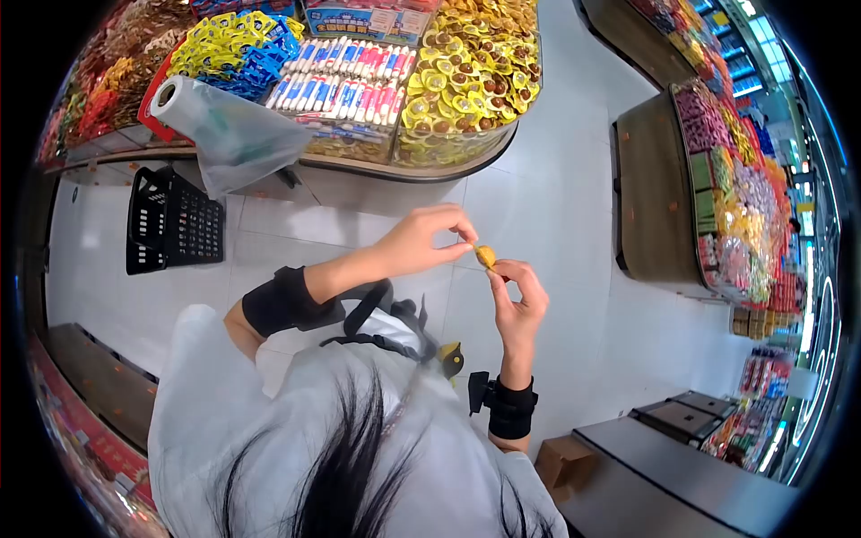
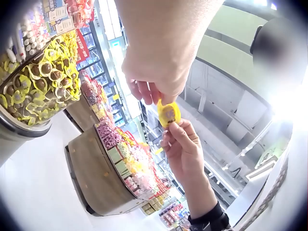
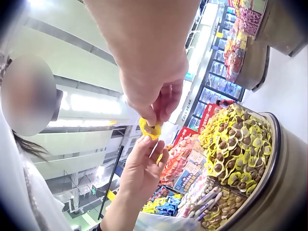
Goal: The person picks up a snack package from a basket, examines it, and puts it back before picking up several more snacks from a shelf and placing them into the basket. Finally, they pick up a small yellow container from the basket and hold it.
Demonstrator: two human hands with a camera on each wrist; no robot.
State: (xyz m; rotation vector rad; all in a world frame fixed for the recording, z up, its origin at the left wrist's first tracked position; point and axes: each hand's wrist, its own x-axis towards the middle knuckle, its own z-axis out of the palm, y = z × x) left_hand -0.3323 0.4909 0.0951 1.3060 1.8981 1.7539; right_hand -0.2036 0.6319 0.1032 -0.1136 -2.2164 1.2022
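Note:
A small yellow-wrapped candy is held up between the two hands, in front of the chest. The left hand pinches its upper left edge with thumb and fingertip. From below, the right hand pinches the opposite edge between thumb and index finger. In the left wrist view the yellow wrapper faces the camera, a darker patch at its middle. The right wrist view has the same candy between the fingertips of both hands.
A rounded display bin of yellow-wrapped candies stands ahead, beside rows of white tubes. A roll of clear bags hangs at its front left. A black basket sits on the floor. Another candy stand is to the right.

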